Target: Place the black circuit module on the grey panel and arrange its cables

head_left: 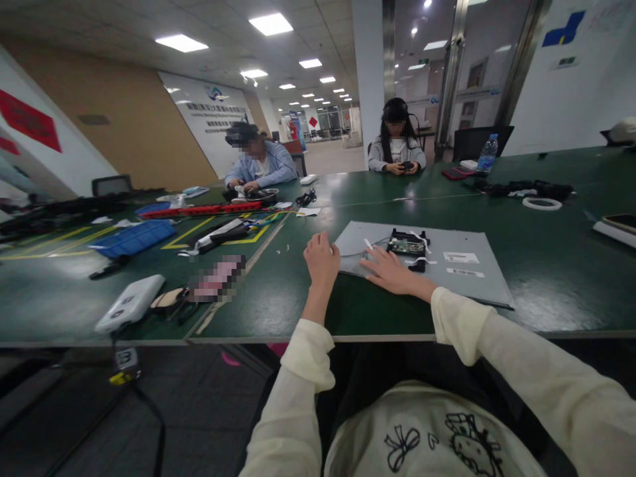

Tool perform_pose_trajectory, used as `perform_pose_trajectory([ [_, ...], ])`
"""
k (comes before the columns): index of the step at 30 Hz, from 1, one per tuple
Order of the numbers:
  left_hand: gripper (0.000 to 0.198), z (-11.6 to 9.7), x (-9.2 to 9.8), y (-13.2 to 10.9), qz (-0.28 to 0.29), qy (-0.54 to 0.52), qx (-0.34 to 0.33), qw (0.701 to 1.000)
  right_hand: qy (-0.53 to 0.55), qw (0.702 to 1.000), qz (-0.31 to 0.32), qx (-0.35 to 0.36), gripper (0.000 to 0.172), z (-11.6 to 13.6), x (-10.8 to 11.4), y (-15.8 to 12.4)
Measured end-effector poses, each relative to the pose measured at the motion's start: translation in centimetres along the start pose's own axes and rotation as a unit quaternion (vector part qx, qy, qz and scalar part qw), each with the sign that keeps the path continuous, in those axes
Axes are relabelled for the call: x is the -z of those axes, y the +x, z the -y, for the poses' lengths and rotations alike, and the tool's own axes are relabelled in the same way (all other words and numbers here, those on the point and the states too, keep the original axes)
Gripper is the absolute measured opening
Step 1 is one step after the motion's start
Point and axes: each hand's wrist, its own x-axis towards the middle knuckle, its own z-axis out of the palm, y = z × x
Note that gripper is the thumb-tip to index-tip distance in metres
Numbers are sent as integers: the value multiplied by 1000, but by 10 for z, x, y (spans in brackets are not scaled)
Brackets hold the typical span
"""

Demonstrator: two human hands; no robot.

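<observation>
A flat grey panel point(464, 242) lies on the green table in front of me. Fixed to it is a small circuit board point(407, 246) in a black frame, with white tape strips and a thin cable around it. My right hand point(392, 270) rests on the panel just left of the board, fingers spread and lying flat. A white tape tab point(368, 244) shows by its fingertips. At the panel's left edge, my left hand point(321, 260) is raised with its fingers curled closed; whatever they may hold is hidden. Two white labels point(460, 258) are on the panel's right part.
To the left lie a pixelated phone-like object point(217, 278), a white power bank point(130, 303) and a blue tray point(134, 238). A tape roll point(541, 204) and a water bottle point(487, 155) are at right. Two people point(261, 162) sit across the green table point(278, 298).
</observation>
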Motion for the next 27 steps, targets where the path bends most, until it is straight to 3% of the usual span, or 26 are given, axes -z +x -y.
perform_pose_trajectory([
  [8,33,1,-3,-2,23,-1,-14,1000,-43,984,-19,-171,48,-63,-4,15],
  [15,22,0,-7,-6,98,30,-74,992,-75,948,-45,-305,50,-123,-2,10],
  [23,24,-4,-10,-12,154,58,-99,981,-81,905,-94,-406,54,-197,5,-9],
  [27,23,-5,-11,-13,174,60,-110,977,-76,888,-80,-447,57,-225,15,-17],
])
